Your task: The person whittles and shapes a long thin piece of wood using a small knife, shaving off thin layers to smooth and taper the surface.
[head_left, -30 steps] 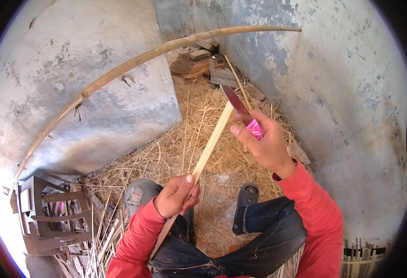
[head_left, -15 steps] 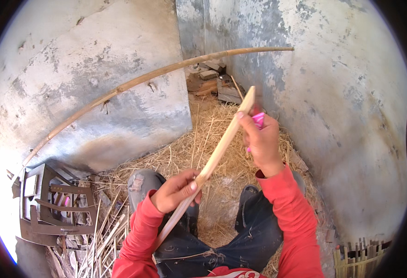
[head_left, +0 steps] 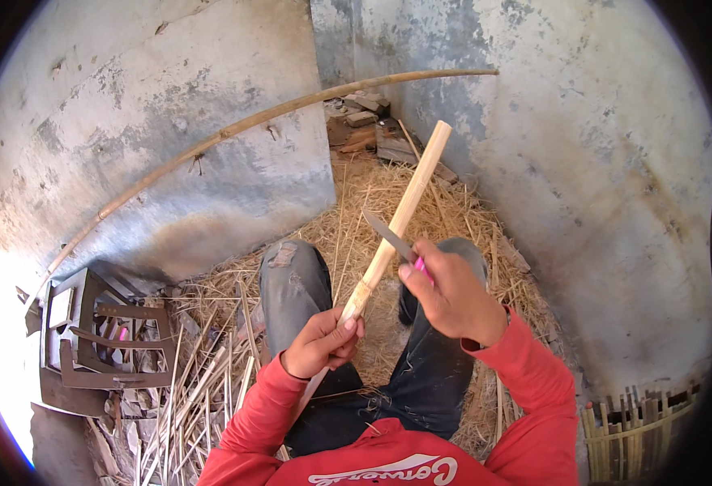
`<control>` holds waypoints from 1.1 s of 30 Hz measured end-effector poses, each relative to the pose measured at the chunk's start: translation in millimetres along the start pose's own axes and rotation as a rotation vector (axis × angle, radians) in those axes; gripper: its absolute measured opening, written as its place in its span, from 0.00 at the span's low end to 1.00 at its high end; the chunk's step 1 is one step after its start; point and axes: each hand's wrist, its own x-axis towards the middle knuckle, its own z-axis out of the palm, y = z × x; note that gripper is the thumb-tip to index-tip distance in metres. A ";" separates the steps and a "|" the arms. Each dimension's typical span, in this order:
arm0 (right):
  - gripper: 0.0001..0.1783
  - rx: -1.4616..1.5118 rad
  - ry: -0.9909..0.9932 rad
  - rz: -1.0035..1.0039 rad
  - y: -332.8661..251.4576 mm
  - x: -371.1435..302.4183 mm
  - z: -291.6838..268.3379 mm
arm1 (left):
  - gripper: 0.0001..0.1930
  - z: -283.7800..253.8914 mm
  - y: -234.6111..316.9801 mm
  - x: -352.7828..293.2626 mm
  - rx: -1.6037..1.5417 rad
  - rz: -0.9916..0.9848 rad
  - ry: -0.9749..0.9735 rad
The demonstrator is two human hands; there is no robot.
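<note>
My left hand (head_left: 322,343) is wrapped round the lower part of a pale, flat bamboo strip (head_left: 405,207), just below a darker node. The strip slants up and away to the right, its squared far end free, its near end running back along my left forearm. In my right hand (head_left: 451,293) is a knife (head_left: 390,236) with a pink handle. Its narrow steel blade points up and left and crosses the strip at mid-length. Whether the edge bites into the bamboo, I cannot tell.
Straw-like shavings (head_left: 372,194) cover the ground between my legs and the walls. Split strips (head_left: 210,397) lie heaped at left beside a dark broken frame (head_left: 121,344). A long bent pole (head_left: 291,105) spans the corner. Bricks (head_left: 361,118) sit behind; a slatted basket (head_left: 635,437) stands lower right.
My right hand has come down and toward me from the strip's far end, and the knife blade now shows plainly. The strip has turned and stands a bit steeper. My left hand keeps its grip.
</note>
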 end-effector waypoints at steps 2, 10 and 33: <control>0.20 -0.001 -0.031 0.034 -2.8 -14.2 -1.4 | 0.13 5.1 -5.9 -2.3 -0.082 -0.064 -0.040; 0.17 0.041 -0.172 0.116 3.2 -45.6 -21.1 | 0.17 27.7 -15.9 8.2 -0.304 -0.173 -0.029; 0.21 0.007 0.017 0.056 9.7 -58.7 -0.5 | 0.22 60.3 0.4 -13.5 -0.227 -0.148 0.012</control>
